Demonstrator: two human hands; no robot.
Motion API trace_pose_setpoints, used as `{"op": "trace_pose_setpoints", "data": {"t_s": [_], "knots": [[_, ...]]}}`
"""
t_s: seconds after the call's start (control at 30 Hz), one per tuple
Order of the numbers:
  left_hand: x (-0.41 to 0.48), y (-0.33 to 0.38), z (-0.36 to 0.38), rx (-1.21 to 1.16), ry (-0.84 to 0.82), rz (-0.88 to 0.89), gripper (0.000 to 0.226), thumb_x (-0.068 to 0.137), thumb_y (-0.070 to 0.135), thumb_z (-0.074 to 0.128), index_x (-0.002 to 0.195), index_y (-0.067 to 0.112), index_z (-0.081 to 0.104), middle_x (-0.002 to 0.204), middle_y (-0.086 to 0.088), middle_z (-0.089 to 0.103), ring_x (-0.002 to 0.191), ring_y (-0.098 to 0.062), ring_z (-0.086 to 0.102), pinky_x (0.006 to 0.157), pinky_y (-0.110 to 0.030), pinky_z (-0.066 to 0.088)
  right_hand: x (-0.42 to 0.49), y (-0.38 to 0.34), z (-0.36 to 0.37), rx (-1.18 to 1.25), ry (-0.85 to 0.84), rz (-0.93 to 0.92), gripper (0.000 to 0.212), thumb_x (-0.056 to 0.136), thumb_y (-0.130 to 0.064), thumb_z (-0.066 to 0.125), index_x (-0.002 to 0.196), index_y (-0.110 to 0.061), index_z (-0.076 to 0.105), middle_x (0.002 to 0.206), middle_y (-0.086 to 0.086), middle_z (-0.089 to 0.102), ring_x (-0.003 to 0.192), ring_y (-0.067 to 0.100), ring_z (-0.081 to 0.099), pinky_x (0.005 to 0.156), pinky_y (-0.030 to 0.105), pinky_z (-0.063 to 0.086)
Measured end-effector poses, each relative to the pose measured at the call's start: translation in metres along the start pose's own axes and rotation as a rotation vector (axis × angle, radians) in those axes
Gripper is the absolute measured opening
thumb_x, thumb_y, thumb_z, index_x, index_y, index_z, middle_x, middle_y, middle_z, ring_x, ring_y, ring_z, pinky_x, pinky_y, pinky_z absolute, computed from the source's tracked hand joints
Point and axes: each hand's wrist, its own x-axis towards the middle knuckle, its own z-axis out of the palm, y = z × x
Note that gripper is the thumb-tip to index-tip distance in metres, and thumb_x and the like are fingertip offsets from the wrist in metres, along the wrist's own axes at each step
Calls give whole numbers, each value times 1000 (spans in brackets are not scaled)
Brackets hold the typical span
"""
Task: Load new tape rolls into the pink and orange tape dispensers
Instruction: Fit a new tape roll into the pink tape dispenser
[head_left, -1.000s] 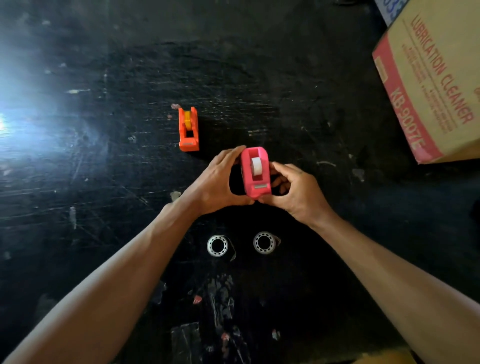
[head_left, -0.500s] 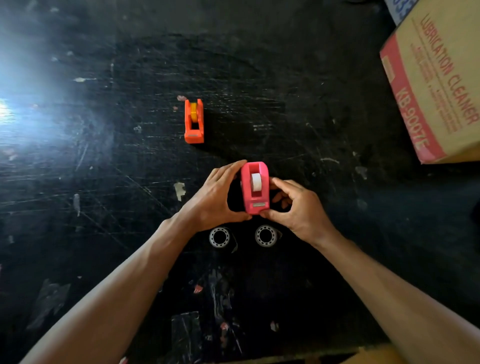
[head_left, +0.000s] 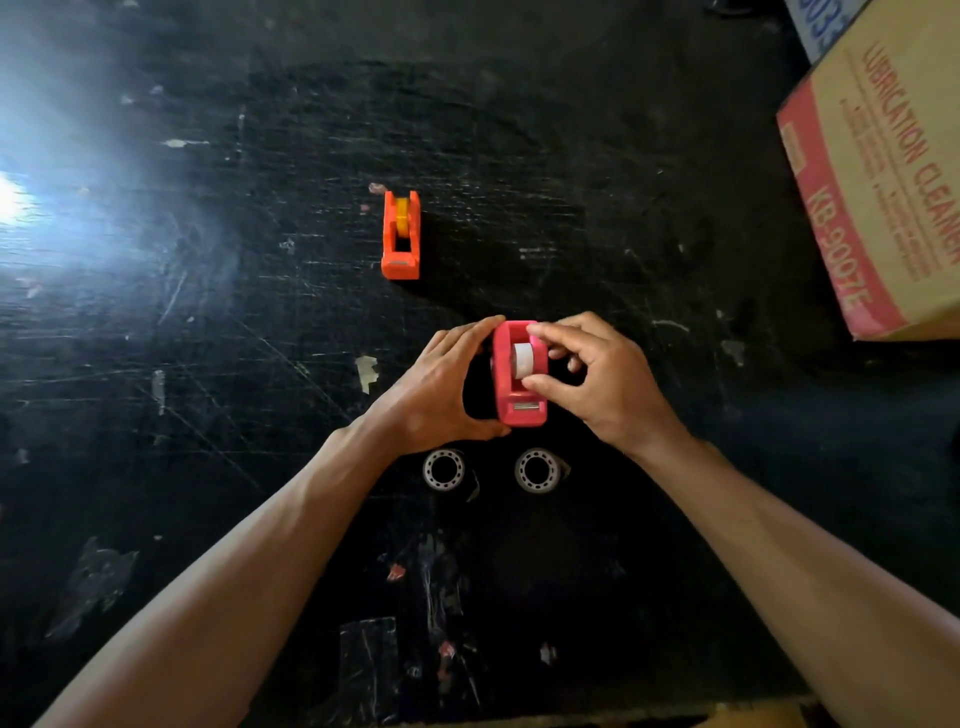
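Dispenser is pink, white tape roll seated in its cradle.

Single view, head-worn, wide-angle. It faces forward and steeply down, almost top-down on the black worktop. Close range: both forearms enter from the bottom corners. The left hand and right hand meet at the pink dispenser, just below frame centre. Far side of the worktop runs along the top; its near edge shows at bottom right. The cardboard box is cut off by the right edge. Glare washes out the left edge.
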Motion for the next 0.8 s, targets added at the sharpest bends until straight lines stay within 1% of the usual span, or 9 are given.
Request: {"op": "trace_pose_setpoints", "data": {"t_s": [0.07, 0.13, 0.27, 0.37, 0.5, 0.67, 0.8], "knots": [[0, 0, 1, 0, 4, 3, 123, 67, 42, 93, 162, 26, 17, 163, 3, 31, 149, -13, 24, 114, -25, 27, 4, 0, 0, -57, -42, -20, 56, 81, -21, 86, 134, -14, 67, 113, -7, 58, 97, 6, 57, 85, 13, 45], [0, -1, 1, -3, 7, 5, 123, 67, 42, 93, 162, 25, 17, 163, 3, 31, 150, -14, 24, 114, -25, 27, 6, -1, -1, -93, -57, -33, 56, 81, -22, 86, 133, -15, 68, 113, -9, 55, 99, 6, 55, 87, 11, 42], [0, -1, 1, -1, 9, 6, 123, 67, 41, 93, 162, 26, 18, 163, 3, 31, 150, -14, 24, 116, -27, 28, 9, -2, -2, -141, -76, -67, 51, 82, -21, 85, 130, -14, 70, 111, -8, 53, 102, 9, 55, 92, 23, 46], [0, 0, 1, 4, 11, 7, 123, 67, 41, 94, 162, 26, 17, 163, 4, 31, 150, -14, 24, 117, -29, 30, 10, -4, -4, -170, -85, -71, 50, 82, -21, 85, 130, -15, 70, 111, -8, 52, 102, 8, 53, 91, 21, 43], [0, 0, 1, 7, 10, 9, 123, 68, 42, 93, 162, 26, 17, 164, 3, 30, 151, -15, 23, 116, -29, 28, 9, -4, -3, -182, -96, -71, 51, 83, -22, 84, 131, -16, 70, 113, -7, 52, 103, 8, 52, 91, 21, 42], [0, -2, 2, 5, 7, 15, 123, 68, 44, 92, 163, 25, 17, 164, 3, 29, 150, -15, 23, 116, -28, 27, 11, -4, -4, -203, -105, -86, 47, 85, -23, 81, 131, -16, 70, 117, 2, 58, 105, 11, 55, 91, 28, 50], [0, -2, 2, 7, 12, 20, 123, 68, 44, 92, 163, 24, 17, 164, 2, 30, 151, -15, 23, 116, -28, 27, 11, -5, -4, -214, -102, -95, 46, 86, -22, 81, 130, -14, 70, 117, 4, 59, 105, 15, 57, 89, 26, 47]]}}
